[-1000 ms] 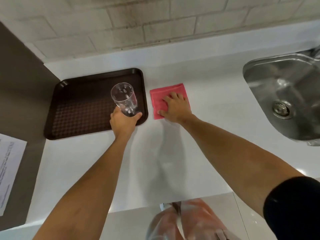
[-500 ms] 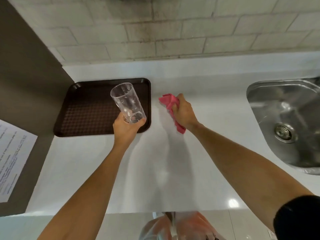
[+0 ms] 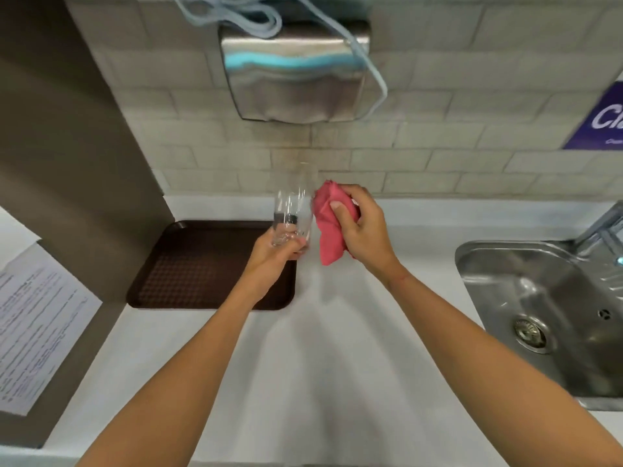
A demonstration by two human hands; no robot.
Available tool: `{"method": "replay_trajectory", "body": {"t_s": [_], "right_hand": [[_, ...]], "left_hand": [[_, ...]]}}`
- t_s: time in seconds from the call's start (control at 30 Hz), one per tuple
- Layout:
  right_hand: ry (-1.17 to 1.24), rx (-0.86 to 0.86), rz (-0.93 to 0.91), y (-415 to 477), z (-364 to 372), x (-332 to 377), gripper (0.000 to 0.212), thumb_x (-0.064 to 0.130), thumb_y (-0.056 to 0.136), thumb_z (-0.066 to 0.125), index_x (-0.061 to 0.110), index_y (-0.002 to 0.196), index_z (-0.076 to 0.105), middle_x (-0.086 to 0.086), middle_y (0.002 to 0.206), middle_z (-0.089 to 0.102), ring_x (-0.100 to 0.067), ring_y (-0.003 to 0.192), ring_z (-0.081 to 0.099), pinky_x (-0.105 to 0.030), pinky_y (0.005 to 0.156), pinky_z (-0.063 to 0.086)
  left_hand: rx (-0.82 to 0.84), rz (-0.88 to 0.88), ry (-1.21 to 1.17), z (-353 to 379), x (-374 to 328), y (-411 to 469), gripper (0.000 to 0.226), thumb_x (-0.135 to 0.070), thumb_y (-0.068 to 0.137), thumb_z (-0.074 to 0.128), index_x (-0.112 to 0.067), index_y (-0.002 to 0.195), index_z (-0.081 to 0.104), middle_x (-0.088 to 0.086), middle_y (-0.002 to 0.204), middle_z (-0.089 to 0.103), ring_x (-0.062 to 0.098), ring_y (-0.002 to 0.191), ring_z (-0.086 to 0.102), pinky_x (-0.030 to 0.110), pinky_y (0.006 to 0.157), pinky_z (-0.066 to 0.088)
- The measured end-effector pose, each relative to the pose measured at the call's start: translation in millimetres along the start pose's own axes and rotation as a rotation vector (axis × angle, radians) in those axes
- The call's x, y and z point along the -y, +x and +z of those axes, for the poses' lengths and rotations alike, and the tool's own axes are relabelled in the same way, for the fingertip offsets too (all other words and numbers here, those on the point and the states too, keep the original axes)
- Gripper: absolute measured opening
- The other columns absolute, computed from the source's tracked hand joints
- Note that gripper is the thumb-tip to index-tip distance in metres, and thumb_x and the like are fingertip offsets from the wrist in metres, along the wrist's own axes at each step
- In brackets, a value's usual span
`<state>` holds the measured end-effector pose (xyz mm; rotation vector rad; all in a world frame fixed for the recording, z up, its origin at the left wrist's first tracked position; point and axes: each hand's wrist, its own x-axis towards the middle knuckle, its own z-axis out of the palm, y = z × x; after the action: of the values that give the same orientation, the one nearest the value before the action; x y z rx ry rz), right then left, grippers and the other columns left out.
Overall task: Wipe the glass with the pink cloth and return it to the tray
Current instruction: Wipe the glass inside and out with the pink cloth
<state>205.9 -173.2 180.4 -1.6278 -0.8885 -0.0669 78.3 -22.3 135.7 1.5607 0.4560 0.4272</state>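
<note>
My left hand (image 3: 269,261) grips the base of a clear drinking glass (image 3: 294,207), holding it upright in the air above the right edge of the brown tray (image 3: 199,264). My right hand (image 3: 365,230) holds the bunched pink cloth (image 3: 328,230) against the glass's right side. The cloth hangs down below my fingers. The tray lies on the white counter (image 3: 320,348) with nothing on it.
A steel sink (image 3: 546,308) with a tap (image 3: 603,227) is set in the counter at the right. A metal dispenser (image 3: 296,72) hangs on the tiled wall above. A brown panel with a printed sheet (image 3: 33,325) stands at the left.
My right hand picked the pink cloth up off the counter and brought it to the glass. My left hand lifted the glass higher and moved it right. The camera tilted up.
</note>
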Motion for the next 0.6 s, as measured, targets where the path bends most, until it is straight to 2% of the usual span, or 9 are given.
{"method": "replay_trajectory", "body": {"t_s": [0.07, 0.17, 0.23, 0.33, 0.43, 0.5, 0.57, 0.6], "right_hand": [[-0.081, 0.003, -0.070, 1.8, -5.3, 8.4, 0.028, 0.007, 0.102, 0.066, 0.009, 0.129, 0.071, -0.012, 0.118, 0.068, -0.022, 0.107, 0.067, -0.032, 0.098, 0.055], [-0.148, 0.029, -0.153, 1.0, -6.7, 17.0, 0.029, 0.013, 0.100, 0.070, 0.010, 0.129, 0.073, -0.009, 0.122, 0.064, -0.017, 0.108, 0.065, -0.021, 0.099, 0.050], [-0.159, 0.040, -0.169, -1.5, -6.1, 20.9, 0.032, 0.024, 0.101, 0.070, 0.011, 0.131, 0.074, -0.005, 0.124, 0.061, -0.014, 0.112, 0.063, -0.013, 0.101, 0.046], [-0.147, 0.042, -0.168, -6.1, -6.3, 24.4, 0.043, 0.038, 0.104, 0.057, 0.012, 0.135, 0.072, -0.004, 0.128, 0.058, -0.002, 0.116, 0.059, -0.007, 0.099, 0.044], [-0.141, 0.026, -0.224, -8.6, -4.2, 26.8, 0.044, 0.034, 0.105, 0.056, 0.011, 0.139, 0.069, -0.005, 0.126, 0.058, 0.012, 0.114, 0.055, -0.007, 0.095, 0.045], [-0.141, 0.010, -0.265, -8.7, -0.8, 28.3, 0.044, 0.032, 0.104, 0.060, 0.010, 0.141, 0.067, -0.004, 0.125, 0.058, 0.011, 0.115, 0.055, -0.008, 0.096, 0.046], [-0.140, -0.011, -0.290, -9.2, 2.1, 29.9, 0.044, 0.031, 0.103, 0.063, 0.012, 0.142, 0.067, -0.001, 0.124, 0.055, 0.010, 0.115, 0.055, -0.008, 0.096, 0.047], [-0.142, -0.019, -0.306, -10.8, 3.0, 30.6, 0.043, 0.032, 0.103, 0.063, 0.014, 0.142, 0.067, 0.001, 0.124, 0.054, 0.008, 0.113, 0.056, -0.011, 0.096, 0.049]], "left_hand": [[0.038, -0.014, 0.020, 5.0, -6.1, -5.3, 0.043, -0.027, 0.090, 0.074, -0.002, 0.125, 0.067, 0.011, 0.109, 0.077, 0.021, 0.100, 0.077, 0.041, 0.096, 0.061], [0.055, -0.019, 0.030, 11.2, -9.8, -11.7, 0.042, -0.021, 0.095, 0.075, 0.004, 0.127, 0.062, 0.024, 0.115, 0.076, 0.029, 0.101, 0.076, 0.055, 0.102, 0.057], [0.058, -0.005, 0.014, 14.1, -14.7, -17.1, 0.050, -0.026, 0.091, 0.075, 0.002, 0.129, 0.061, 0.024, 0.117, 0.076, 0.033, 0.104, 0.078, 0.051, 0.097, 0.059], [0.091, 0.023, -0.046, 14.9, -20.9, -25.2, 0.053, -0.026, 0.091, 0.073, -0.008, 0.138, 0.055, 0.012, 0.112, 0.076, 0.027, 0.101, 0.080, 0.038, 0.092, 0.062], [0.134, 0.063, -0.145, 15.5, -24.9, -29.4, 0.058, -0.022, 0.096, 0.070, -0.008, 0.148, 0.048, 0.021, 0.124, 0.071, 0.034, 0.112, 0.076, 0.047, 0.099, 0.061], [0.142, 0.087, -0.243, 19.1, -30.9, -32.0, 0.060, -0.038, 0.102, 0.065, -0.006, 0.150, 0.049, 0.031, 0.136, 0.065, 0.043, 0.123, 0.070, 0.054, 0.102, 0.060], [0.100, 0.065, -0.344, 24.9, -40.1, -34.8, 0.078, -0.066, 0.101, 0.046, -0.005, 0.149, 0.054, 0.032, 0.136, 0.068, 0.044, 0.124, 0.070, 0.053, 0.096, 0.062], [0.061, 0.050, -0.375, 27.4, -43.6, -34.6, 0.084, -0.073, 0.101, 0.034, -0.007, 0.147, 0.058, 0.029, 0.134, 0.071, 0.042, 0.122, 0.072, 0.050, 0.091, 0.064]]}}
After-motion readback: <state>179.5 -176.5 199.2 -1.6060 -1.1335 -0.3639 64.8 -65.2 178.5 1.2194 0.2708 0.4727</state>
